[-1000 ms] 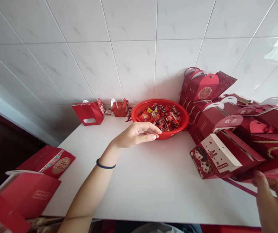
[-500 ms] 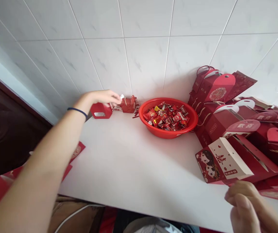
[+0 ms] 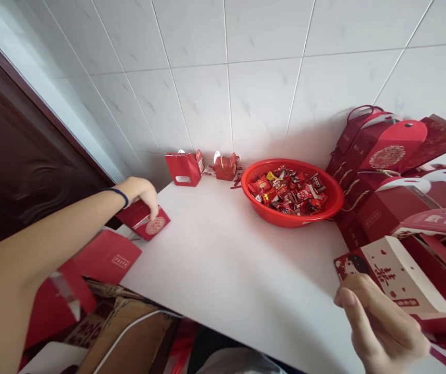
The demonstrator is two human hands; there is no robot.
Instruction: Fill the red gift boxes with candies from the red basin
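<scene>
My left hand [image 3: 145, 193] is closed over a small red gift box [image 3: 156, 228] with a round pale emblem, at the left edge of the table. The fingers reach down over the box's upper edge, and part of the box is hidden behind the hand. On the right, my right hand [image 3: 382, 324] is closed, thumb pressed against curled fingers, with nothing visible in it. It hovers in front of a red-and-cream box [image 3: 402, 275] printed with a cartoon figure, covering part of that print. I cannot tell whether the hand touches this box.
A red plastic basket [image 3: 296, 221] of wrapped sweets [image 3: 288, 191] stands near the tiled wall. Two small red boxes, one with a window [image 3: 184, 169] and another [image 3: 226, 167], stand left of it. Red gift boxes [image 3: 386, 150] pile up at right; more red boxes [image 3: 109, 254] lie at left.
My left hand has moved from the small boxes by the wall down and left onto the emblem box. The view has turned left. My right hand stays closed, now overlapping the cartoon box.
</scene>
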